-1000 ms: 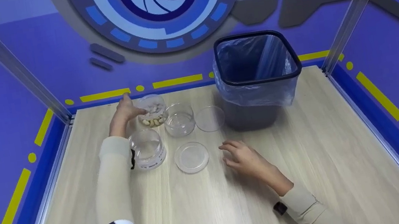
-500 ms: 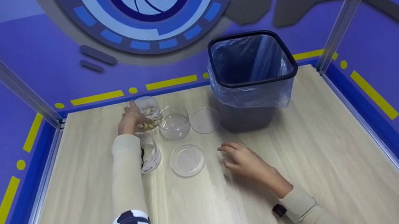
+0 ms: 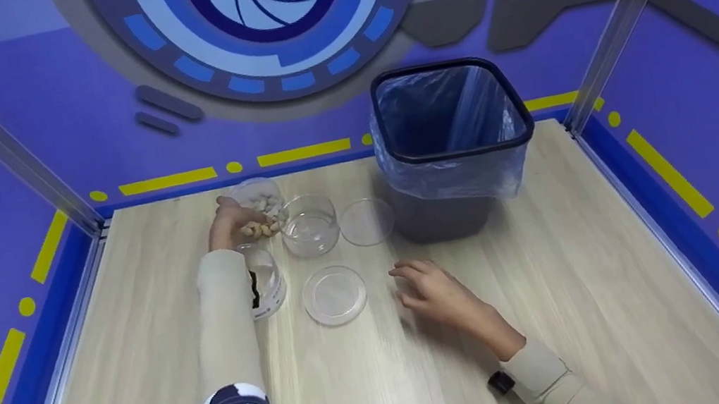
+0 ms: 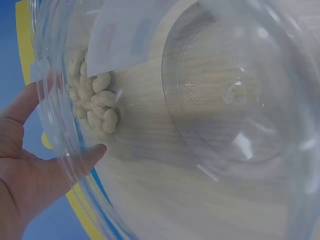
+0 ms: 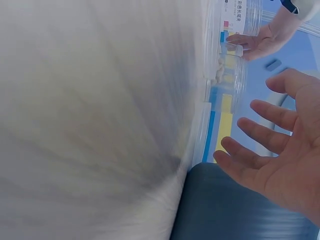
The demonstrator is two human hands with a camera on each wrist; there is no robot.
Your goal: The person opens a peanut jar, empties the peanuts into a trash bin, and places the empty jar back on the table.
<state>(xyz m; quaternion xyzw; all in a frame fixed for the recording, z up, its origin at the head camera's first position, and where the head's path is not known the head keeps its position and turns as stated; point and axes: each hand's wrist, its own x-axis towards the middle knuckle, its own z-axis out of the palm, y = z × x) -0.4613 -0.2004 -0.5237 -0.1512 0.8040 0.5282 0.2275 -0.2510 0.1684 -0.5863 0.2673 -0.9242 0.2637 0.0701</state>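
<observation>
The left hand [image 3: 229, 223] is at the nut jar [image 3: 256, 192], back left on the table [image 3: 373, 385]; whether it grips, I cannot tell; the right hand [image 3: 443, 296], fingers loosely spread, is near a lid [image 3: 335, 295]

Left hand [image 3: 234, 223] shifts right at nut jar [image 3: 255, 195]

A second ago it lay along the jar's left side; now it overlaps the near left part, and the cream sleeve [image 3: 223, 315] hides more of the labelled jar [image 3: 271, 283].
</observation>
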